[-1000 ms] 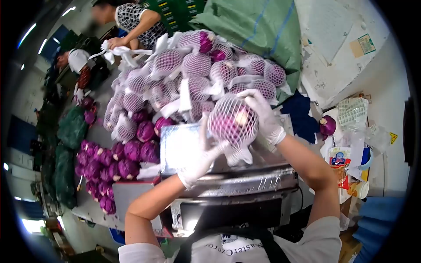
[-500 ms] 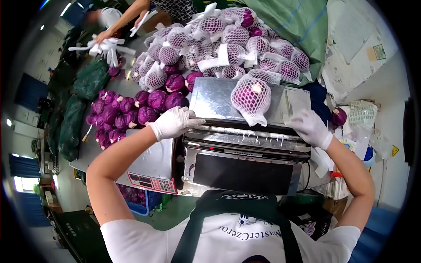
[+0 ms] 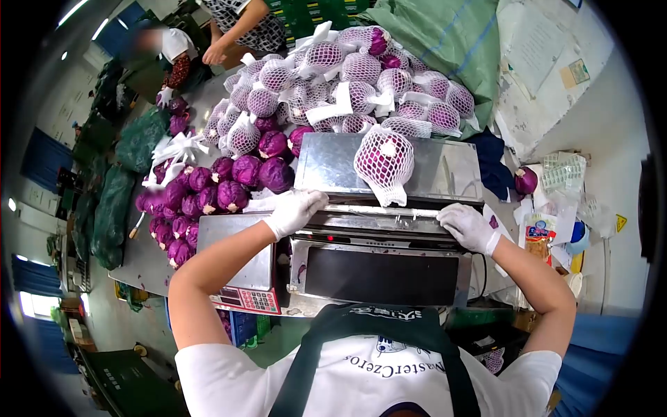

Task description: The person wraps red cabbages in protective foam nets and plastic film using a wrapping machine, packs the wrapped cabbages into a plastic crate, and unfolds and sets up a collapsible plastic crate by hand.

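A red cabbage [image 3: 385,154] in a white foam net sits on the flat metal top [image 3: 445,163] of a wrapping machine [image 3: 382,274]. Below it, a thin shiny strip [image 3: 382,210], possibly film, runs across the machine between my white-gloved hands. My left hand [image 3: 297,212] has its fingers closed at the strip's left end. At the other end, my right hand [image 3: 470,228] is curled with its fingertips pressed together. What lies inside the fingers is mostly hidden.
Netted cabbages [image 3: 326,76] are heaped behind the machine; bare red cabbages [image 3: 229,194] lie to the left. A scale [image 3: 236,250] stands at the machine's left. White foam nets [image 3: 182,147] lie farther left. Co-workers stand at the far left; one hand [image 3: 215,52] shows.
My right hand has come in leftward and down, and its fingers have closed. My left hand has shifted slightly down. A co-worker has let go of the foam nets. The netted cabbage stays on the metal top.
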A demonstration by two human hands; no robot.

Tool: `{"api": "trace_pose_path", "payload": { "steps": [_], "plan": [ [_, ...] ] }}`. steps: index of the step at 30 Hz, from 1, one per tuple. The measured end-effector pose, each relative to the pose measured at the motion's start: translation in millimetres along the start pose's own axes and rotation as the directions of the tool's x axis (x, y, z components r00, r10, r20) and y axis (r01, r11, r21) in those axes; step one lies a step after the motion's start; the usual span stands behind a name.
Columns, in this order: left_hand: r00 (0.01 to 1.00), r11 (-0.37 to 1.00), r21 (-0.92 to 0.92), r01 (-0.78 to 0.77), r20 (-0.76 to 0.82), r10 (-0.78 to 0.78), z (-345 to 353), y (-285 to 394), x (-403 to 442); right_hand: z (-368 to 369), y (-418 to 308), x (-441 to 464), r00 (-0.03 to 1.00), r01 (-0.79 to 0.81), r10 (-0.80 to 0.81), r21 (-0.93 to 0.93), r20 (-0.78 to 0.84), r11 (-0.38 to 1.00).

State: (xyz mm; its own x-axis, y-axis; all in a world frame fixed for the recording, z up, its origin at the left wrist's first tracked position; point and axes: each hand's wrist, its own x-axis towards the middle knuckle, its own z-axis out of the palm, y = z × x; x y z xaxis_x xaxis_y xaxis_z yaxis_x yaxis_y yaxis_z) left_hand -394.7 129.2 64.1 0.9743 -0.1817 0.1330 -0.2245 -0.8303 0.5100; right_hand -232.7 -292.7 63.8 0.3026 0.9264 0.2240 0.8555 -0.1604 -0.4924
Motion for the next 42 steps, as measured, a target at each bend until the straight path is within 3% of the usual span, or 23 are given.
{"api": "trace_pose_path", "payload": {
  "steps": [4,7,10,13,16,17,18,20,21,22,24,25,26,28,29,33,36,37,38,42],
  "plan": [
    [0.998,0.996,-0.051,0.067,0.013,-0.067,-0.6,10.2,2.5,-21.3,0.3,7.1,0.975,0.168,-0.128,-0.226,0.184,0.960],
    [0.999,0.999,-0.026,0.042,0.003,-0.042,5.6,6.9,2.3,-14.4,5.0,15.0,0.976,0.182,-0.138,-0.285,0.168,0.941],
    [0.991,0.988,-0.077,0.132,-0.001,-0.133,7.3,14.8,0.0,-7.1,7.8,13.7,0.987,0.160,-0.153,-0.231,0.046,0.960],
    [0.952,0.929,-0.216,0.301,0.014,-0.305,12.2,19.9,-3.2,4.5,5.4,12.8,0.995,-0.011,0.008,-0.024,-0.102,1.000],
    [0.914,0.896,-0.263,0.359,-0.096,-0.394,11.1,32.6,0.4,-11.7,-7.2,8.8,0.940,-0.293,0.339,0.415,-0.040,0.861],
    [0.882,0.801,-0.495,0.337,-0.130,-0.452,7.7,36.9,3.5,-23.1,-5.3,4.8,0.944,-0.296,0.329,0.381,-0.022,0.876],
    [0.848,0.688,-0.651,0.320,-0.127,-0.514,4.5,37.7,8.7,-38.8,-16.9,1.3,0.897,-0.383,0.440,0.567,0.040,0.730],
    [0.882,0.750,-0.599,0.281,-0.148,-0.448,1.6,56.5,4.2,-52.6,-26.1,-10.5,0.899,-0.333,0.436,0.596,-0.033,0.731],
    [0.924,0.809,-0.531,0.252,-0.116,-0.365,13.6,49.5,-1.0,-51.7,-28.7,-12.6,0.915,-0.329,0.398,0.462,-0.058,0.824],
    [0.927,0.862,-0.361,0.355,0.016,-0.375,20.0,46.8,-1.6,-41.9,-27.2,-13.4,0.899,-0.382,0.437,0.484,-0.002,0.788],
    [0.923,0.864,-0.353,0.358,-0.008,-0.386,17.5,49.0,8.8,-29.1,-27.1,-11.0,0.869,-0.454,0.489,0.513,0.074,0.729],
    [0.925,0.859,-0.394,0.327,-0.050,-0.376,5.9,58.2,17.0,-33.2,-33.2,-7.5,0.880,-0.437,0.471,0.499,0.064,0.749],
    [0.865,0.745,-0.550,0.377,-0.078,-0.496,2.6,59.4,23.0,-35.6,-30.6,-6.7,0.885,-0.408,0.465,0.543,0.037,0.734],
    [0.874,0.748,-0.606,0.270,-0.172,-0.454,-1.6,46.0,19.8,-37.9,-27.1,-3.6,0.890,-0.346,0.455,0.632,-0.011,0.693],
    [0.871,0.780,-0.564,0.271,-0.201,-0.448,1.9,45.7,10.9,-40.4,-28.7,-4.5,0.882,-0.348,0.469,0.630,-0.029,0.694],
    [0.911,0.823,-0.422,0.381,0.021,-0.411,22.1,39.7,-11.0,-28.0,-42.7,3.7,0.905,-0.334,0.420,0.503,-0.064,0.797],
    [0.908,0.872,-0.356,0.335,-0.126,-0.400,3.9,57.3,2.1,-17.9,-14.7,8.0,0.907,-0.314,0.421,0.641,-0.015,0.700],
    [0.899,0.818,-0.492,0.300,-0.141,-0.414,0.4,58.6,8.0,-20.6,-12.7,11.1,0.904,-0.295,0.426,0.673,-0.034,0.678],
    [0.893,0.835,-0.479,0.269,-0.200,-0.403,-3.7,62.1,11.6,-27.8,-11.7,12.0,0.903,-0.297,0.430,0.695,-0.020,0.655],
    [0.883,0.677,-0.710,0.196,-0.172,-0.436,-19.6,72.1,11.9,-49.4,-22.3,13.9,0.880,-0.373,0.463,0.755,0.104,0.540]
  ]
}}
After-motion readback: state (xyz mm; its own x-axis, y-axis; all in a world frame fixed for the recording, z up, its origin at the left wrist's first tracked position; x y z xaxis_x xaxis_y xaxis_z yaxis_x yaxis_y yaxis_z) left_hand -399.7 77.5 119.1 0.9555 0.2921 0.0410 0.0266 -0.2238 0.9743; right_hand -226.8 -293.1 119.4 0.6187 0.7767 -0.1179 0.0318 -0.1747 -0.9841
